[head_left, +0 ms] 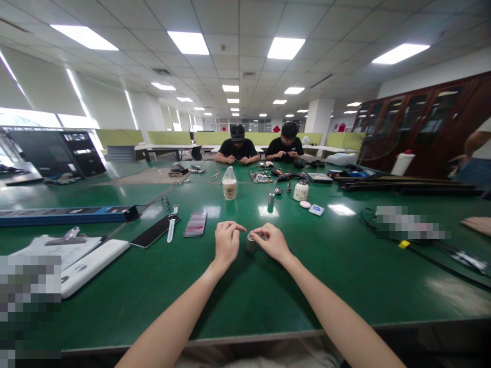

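Cylinder [251, 243] is standing upright on the table [215, 322], probably stiff, slick; sides suiting a hold. Right hand [271, 240] is touching its top, pinch unclear; left hand [227, 242] is pointing nearby, grip unclear.

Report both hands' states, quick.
Left hand: partly open, index finger extended, nothing visibly held.
Right hand: fingertips at top of small grey metallic cylinder; grip unclear.
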{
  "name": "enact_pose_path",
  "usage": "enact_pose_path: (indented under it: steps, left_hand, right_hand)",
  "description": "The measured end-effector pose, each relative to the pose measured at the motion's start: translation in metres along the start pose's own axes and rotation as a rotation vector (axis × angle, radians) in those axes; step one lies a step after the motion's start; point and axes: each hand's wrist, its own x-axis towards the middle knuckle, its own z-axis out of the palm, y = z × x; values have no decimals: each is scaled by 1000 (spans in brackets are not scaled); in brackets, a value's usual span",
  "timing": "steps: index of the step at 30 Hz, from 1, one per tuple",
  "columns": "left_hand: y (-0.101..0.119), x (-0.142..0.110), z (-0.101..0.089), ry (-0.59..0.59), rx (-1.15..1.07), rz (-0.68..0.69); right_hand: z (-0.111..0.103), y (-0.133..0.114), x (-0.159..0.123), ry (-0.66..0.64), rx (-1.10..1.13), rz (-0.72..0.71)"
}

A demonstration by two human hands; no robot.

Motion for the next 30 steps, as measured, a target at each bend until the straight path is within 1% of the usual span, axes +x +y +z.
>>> enact_pose_path:
  steps: [2, 4, 6, 7, 9, 11, 14, 17, 20, 25, 28, 30]
  left_hand:
    - [0, 0, 1, 8, 5, 9]
    - [1, 0, 2, 24, 20, 18]
    - [0, -1, 3, 34, 40, 28]
    - [0, -1, 3, 31, 51, 32]
    - [-1, -1, 4, 17, 71, 35]
    - [-2, -2, 4, 6, 88, 34]
    - [-2, -2, 5, 12, 101, 38]
    - [-2, -2, 5, 22, 105, 43]
    - [-1, -3, 5, 30, 105, 45]
    - [0, -3, 5, 22, 112, 41]
    - [-1, -3, 5, 18, 121, 32]
    - [-2, -3, 6, 19, 127, 31]
  right_hand:
    - [0, 1, 3, 26, 14, -5]
    - [-1, 7, 7, 84, 22, 13]
    - [-2, 17, 10, 125, -12, 61]
    - [-2, 23, 11, 119, -49, 92]
    - [-3, 34, 11, 50, -148, 167]
    - [-3, 42, 10, -49, -239, 255]
    - [-2, 47, 9, -162, -304, 340]
    - [-2, 45, 8, -179, -312, 332]
    - [-1, 45, 7, -142, -291, 287]
    - [2, 52, 5, -80, -250, 212]
    - [1, 48, 6, -6, -143, 200]
    - [0, 40, 7, 35, -37, 149]
